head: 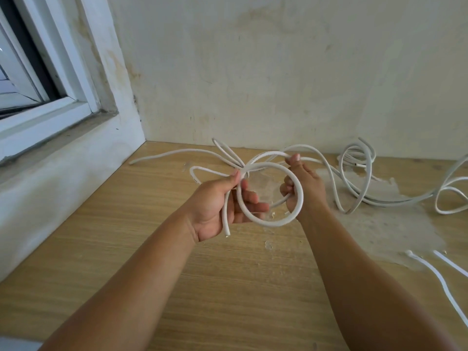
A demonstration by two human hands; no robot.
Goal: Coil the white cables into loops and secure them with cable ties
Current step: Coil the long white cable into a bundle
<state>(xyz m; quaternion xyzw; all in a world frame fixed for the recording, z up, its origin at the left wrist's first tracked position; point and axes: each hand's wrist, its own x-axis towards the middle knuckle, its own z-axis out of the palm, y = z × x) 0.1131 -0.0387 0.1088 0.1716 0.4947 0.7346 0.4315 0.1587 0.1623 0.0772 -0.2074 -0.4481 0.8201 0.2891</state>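
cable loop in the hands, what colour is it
White; the cable loop shows best in the head view, held between the left hand and right hand.

Your two forearms come up from the bottom edge of the frame, bare, with no sleeve on either. Your left hand (217, 206) and right hand (305, 188), mid-frame, are uncovered, with short, unpainted nails.

A wood-grain tabletop (126, 224) fills the lower view, meeting a stained, off-white plaster wall (278, 72) behind; a pale patch of dried plaster (385, 231) and small flecks mark its right side; a white-framed window (45, 79) sits at upper left above a grimy sill (63, 138).
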